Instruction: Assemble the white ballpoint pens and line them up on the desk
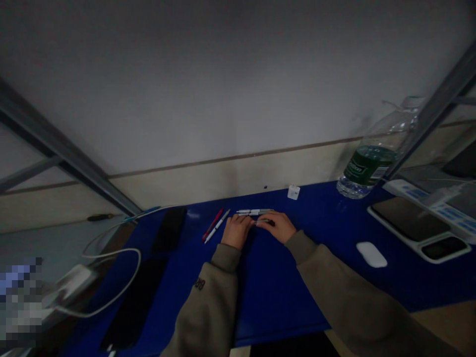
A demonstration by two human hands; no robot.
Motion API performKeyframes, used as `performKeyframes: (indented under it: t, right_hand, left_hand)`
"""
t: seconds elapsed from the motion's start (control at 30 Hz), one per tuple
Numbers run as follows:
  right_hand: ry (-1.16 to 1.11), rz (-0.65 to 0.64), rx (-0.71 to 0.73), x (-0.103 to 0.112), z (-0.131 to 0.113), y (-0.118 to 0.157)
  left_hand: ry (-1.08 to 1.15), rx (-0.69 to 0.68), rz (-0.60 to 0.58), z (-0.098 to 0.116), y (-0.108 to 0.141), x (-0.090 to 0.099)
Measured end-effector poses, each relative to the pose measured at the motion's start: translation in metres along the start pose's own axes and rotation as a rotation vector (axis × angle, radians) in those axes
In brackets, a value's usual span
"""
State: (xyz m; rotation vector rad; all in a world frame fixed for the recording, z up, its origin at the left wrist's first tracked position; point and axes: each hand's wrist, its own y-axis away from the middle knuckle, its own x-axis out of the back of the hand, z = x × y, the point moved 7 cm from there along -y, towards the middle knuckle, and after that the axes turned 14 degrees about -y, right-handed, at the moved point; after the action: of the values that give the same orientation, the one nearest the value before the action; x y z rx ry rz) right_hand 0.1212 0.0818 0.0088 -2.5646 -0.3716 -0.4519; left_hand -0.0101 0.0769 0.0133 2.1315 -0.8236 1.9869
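Note:
Over the blue tabletop (pixel 275 292), my left hand (pixel 237 231) and my right hand (pixel 279 225) are close together near the middle. A dark, slender pen-like piece (pixel 265 221) lies between the thumb and fingers of my right hand, its inner end reaching the fingertips of my left hand. My left hand's fingers are closed around that end; its exact grip is hidden. Just behind both hands lie white pens (pixel 256 211), partly covered. To the left of my left hand, a red pen (pixel 212 225) and a white pen (pixel 217 226) rest side by side at a slant.
At the left are two dark flat objects (pixel 169 229) (pixel 136 302) and a looping white cable (pixel 138 267). A small white cube (pixel 293 192) sits near the wall. On the right stand a large bottle (pixel 368 166), a white case (pixel 372 254) and a scale (pixel 412 220).

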Motion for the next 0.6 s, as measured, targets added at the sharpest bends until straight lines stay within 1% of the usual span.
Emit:
performKeyframes:
  t: [0.07, 0.1, 0.13, 0.23, 0.3, 0.33, 0.4, 0.47, 0.5, 0.6]
  right_hand:
    - [-0.088, 0.036, -0.144, 0.003, 0.011, 0.001]
    - [-0.124, 0.043, -0.192, 0.003, 0.015, 0.001]
    - [-0.161, 0.053, -0.21, 0.004, 0.017, 0.002]
    - [-0.258, 0.105, -0.15, 0.009, 0.012, 0.0]
    - [-0.294, 0.116, -0.11, 0.01, 0.008, 0.0]
    - [-0.315, 0.105, -0.115, 0.008, 0.008, 0.0]
    - [-0.381, 0.063, -0.181, 0.001, 0.015, 0.0]
    - [-0.449, 0.024, -0.262, -0.006, 0.023, 0.002]
    - [-0.462, 0.016, -0.277, -0.007, 0.026, 0.002]
    - [-0.416, 0.015, -0.204, -0.005, 0.02, 0.002]
  left_hand:
    - [-0.024, 0.005, -0.007, 0.002, 0.0, 0.002]
    - [-0.029, 0.005, -0.014, 0.003, 0.0, 0.002]
    - [-0.027, 0.008, -0.025, 0.004, 0.0, 0.002]
    - [0.014, 0.051, -0.077, 0.002, 0.002, 0.001]
    - [0.057, 0.076, -0.115, 0.0, 0.004, 0.0]
    - [0.073, 0.075, -0.13, 0.001, 0.005, 0.0]
    - [0.084, 0.046, -0.147, 0.003, 0.006, -0.001]
    - [0.063, 0.007, -0.143, 0.006, 0.005, -0.002]
    - [0.042, -0.007, -0.133, 0.007, 0.004, -0.003]
    - [-0.021, -0.012, -0.089, 0.005, 0.002, -0.006]
